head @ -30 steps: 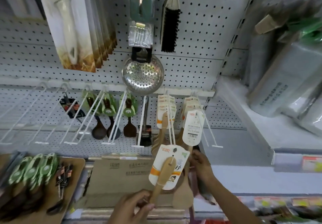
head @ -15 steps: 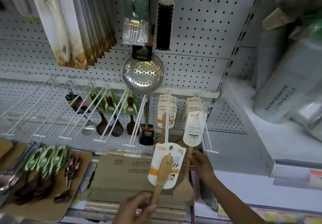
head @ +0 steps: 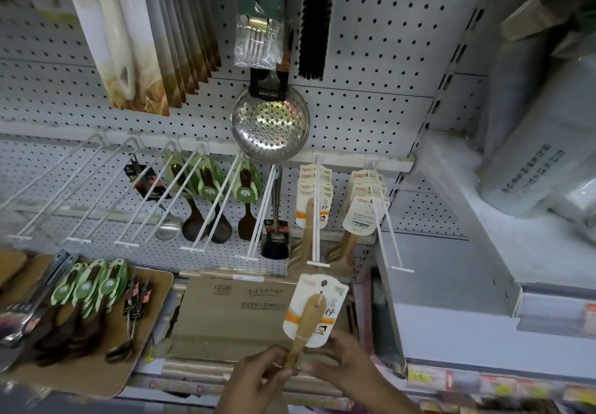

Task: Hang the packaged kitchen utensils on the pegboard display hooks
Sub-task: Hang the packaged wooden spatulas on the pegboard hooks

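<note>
Lettering you can read is scarce: the black tag above the perforated steel skimmer (head: 270, 123) says HONGJAYU as best you can make it out, and the flat brown cardboard box (head: 232, 310) on the lower ledge carries printed characters too blurred to read. The white-and-orange card on your packaged wooden spatula (head: 314, 309) has a red logo at the top and a large character beside the handle, neither legible. Your left hand (head: 258, 381) pinches the spatula's wooden handle between thumb and curled fingers, holding it upright below the tip of the white hook (head: 317, 217), whose end bar sits just above the card's hanging hole; the card is not yet on the hook. Your right hand (head: 342, 362) curls in beside the card's lower right edge, fingertips touching it, though you cannot tell how firmly it grips. Matching carded spatulas (head: 314, 194) already hang further back on that hook and on the next one to the right. The spatula's blade is hidden behind your hands, both wrists are cut off at the bottom edge, and the tray (head: 96, 378) of green-carded spoons at left smears toward the corner.
</note>
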A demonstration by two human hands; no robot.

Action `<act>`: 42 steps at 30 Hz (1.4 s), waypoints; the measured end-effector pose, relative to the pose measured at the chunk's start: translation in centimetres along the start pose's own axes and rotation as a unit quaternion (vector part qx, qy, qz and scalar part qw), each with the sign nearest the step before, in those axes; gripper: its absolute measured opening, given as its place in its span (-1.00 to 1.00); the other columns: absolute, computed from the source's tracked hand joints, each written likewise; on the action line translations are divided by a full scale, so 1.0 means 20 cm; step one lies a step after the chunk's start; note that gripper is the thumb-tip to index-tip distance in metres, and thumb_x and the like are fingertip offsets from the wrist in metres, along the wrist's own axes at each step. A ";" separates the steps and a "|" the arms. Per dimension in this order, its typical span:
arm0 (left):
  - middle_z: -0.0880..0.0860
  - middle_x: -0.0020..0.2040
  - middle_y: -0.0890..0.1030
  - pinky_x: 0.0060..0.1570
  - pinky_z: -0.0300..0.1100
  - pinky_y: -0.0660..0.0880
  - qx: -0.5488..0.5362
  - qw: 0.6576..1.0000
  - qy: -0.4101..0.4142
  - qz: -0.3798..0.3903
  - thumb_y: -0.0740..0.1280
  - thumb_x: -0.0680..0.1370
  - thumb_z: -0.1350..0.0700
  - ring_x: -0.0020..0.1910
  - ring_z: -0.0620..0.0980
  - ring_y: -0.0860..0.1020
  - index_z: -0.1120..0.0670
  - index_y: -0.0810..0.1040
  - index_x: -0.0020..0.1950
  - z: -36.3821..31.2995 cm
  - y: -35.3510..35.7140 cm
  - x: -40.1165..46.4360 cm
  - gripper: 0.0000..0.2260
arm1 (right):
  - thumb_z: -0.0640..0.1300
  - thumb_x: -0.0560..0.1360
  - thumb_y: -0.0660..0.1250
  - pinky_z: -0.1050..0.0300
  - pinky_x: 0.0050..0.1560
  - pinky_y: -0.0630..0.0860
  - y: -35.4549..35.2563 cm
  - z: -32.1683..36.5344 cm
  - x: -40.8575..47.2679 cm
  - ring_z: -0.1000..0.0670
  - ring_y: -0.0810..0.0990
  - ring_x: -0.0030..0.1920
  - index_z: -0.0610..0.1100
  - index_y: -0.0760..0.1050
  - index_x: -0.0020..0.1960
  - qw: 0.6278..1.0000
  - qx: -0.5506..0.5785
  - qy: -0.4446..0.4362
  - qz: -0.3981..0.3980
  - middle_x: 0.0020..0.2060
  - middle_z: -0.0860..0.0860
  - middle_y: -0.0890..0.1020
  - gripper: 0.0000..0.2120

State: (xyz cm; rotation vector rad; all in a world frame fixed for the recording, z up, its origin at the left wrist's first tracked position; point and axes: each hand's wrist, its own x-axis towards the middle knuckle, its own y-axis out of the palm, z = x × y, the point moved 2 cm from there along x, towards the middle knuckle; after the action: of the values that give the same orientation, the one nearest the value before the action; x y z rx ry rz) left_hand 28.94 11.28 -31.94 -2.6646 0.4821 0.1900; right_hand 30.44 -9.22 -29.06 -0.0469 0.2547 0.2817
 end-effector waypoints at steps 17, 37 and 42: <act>-0.14 -0.13 0.73 0.02 -0.11 0.62 0.000 1.000 -0.021 0.013 0.42 0.44 -0.12 -0.10 -0.13 0.69 -0.20 0.67 -0.04 0.08 0.04 0.06 -0.88 | -0.35 0.52 0.37 -0.06 -0.09 0.66 0.10 0.05 0.10 -0.20 0.70 -0.07 -0.25 0.63 0.04 0.988 0.071 -0.020 -0.137 -0.10 -0.15 0.73 -0.87; -0.09 -0.24 0.69 -0.11 -0.25 0.54 0.128 0.992 -0.009 -0.013 0.41 0.54 0.03 -0.21 -0.21 0.63 0.04 0.60 -0.18 -0.02 -0.01 0.55 -0.86 | -0.22 0.53 0.41 -0.11 -0.07 0.65 -0.17 0.22 0.60 -0.14 0.70 -0.08 -0.13 0.64 0.07 0.987 0.006 -0.035 -0.155 -0.11 -0.08 0.73 -0.87; -0.18 -0.30 0.65 -0.13 -0.28 0.51 0.140 0.990 -0.018 -0.024 0.43 0.53 0.04 -0.24 -0.23 0.62 -0.06 0.54 -0.28 -0.02 -0.03 0.61 -0.81 | -0.25 0.55 0.37 -0.14 -0.02 0.64 -0.19 0.25 0.65 -0.07 0.71 -0.09 0.01 0.67 0.00 0.990 -0.012 -0.048 -0.134 -0.12 -0.01 0.74 -0.82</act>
State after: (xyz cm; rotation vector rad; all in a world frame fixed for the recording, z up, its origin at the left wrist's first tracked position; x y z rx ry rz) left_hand 40.46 7.85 -33.87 -2.3917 0.3995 0.1435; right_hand 44.84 -8.93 -27.59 -0.0899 0.1460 0.0193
